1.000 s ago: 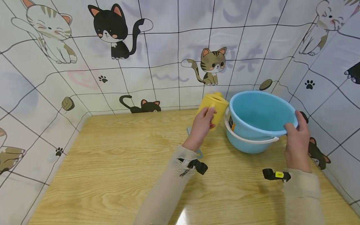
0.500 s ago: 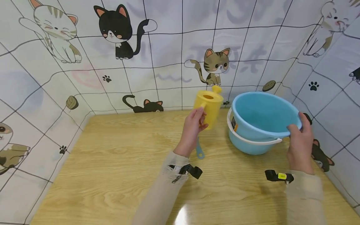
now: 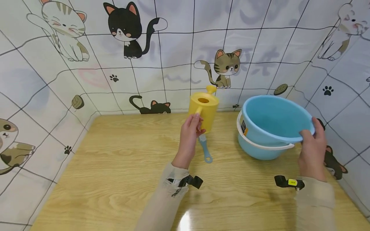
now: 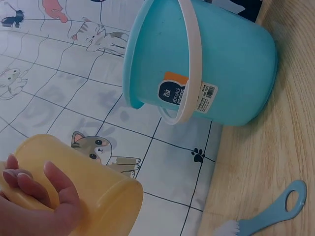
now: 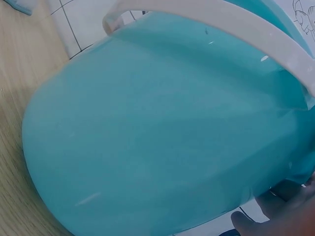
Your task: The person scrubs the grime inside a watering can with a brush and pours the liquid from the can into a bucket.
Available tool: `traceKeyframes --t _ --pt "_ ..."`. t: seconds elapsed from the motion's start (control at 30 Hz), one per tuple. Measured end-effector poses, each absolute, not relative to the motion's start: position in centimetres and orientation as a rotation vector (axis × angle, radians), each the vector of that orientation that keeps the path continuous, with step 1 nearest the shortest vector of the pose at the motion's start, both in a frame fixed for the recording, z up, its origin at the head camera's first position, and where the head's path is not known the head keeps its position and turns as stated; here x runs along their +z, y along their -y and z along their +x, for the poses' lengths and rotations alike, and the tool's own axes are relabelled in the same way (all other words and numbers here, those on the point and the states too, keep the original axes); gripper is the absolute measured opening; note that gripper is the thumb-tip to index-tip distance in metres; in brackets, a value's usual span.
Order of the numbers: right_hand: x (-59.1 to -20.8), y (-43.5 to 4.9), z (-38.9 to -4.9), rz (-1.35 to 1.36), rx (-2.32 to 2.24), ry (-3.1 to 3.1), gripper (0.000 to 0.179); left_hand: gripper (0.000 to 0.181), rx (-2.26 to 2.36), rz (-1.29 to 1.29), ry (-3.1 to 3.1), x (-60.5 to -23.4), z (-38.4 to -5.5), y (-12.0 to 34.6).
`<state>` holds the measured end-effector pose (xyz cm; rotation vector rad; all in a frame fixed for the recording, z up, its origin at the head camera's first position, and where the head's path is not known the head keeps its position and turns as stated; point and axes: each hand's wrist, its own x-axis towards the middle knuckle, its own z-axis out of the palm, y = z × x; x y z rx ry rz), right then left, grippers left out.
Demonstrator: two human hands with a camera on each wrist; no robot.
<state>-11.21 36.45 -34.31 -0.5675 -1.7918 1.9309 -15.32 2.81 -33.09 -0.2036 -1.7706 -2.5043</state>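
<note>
My left hand (image 3: 189,138) grips the handle of a yellow watering can (image 3: 209,112), its round top opening facing up and its spout at the back. In the left wrist view, the watering can (image 4: 98,187) shows against the wall, its base apart from the tabletop. At the right stands a light blue bucket (image 3: 260,138) with a white bail hanging down its near side. My right hand (image 3: 313,150) holds the bucket's rim at the right, thumb on the near side. In the right wrist view, the bucket's wall (image 5: 147,128) fills most of the picture.
A blue-handled brush (image 3: 206,150) with white bristles lies on the wooden table (image 3: 121,179), just below the watering can. Walls covered with a cat-print sheet (image 3: 179,41) close off the back and both sides.
My left hand has carried the watering can leftward, away from the bucket, and turned it more upright. The brush has come into fuller view. My right hand stays on the bucket's rim.
</note>
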Motion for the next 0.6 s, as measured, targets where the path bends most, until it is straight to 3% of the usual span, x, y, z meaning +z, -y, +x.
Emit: traceKeyframes --t 0.6 --pt "-34.5 -36.3 -11.6 -0.564 1.971 1.712 0.064 0.033 -2.577 0.116 1.476 -35.7 -14.7 2.6"
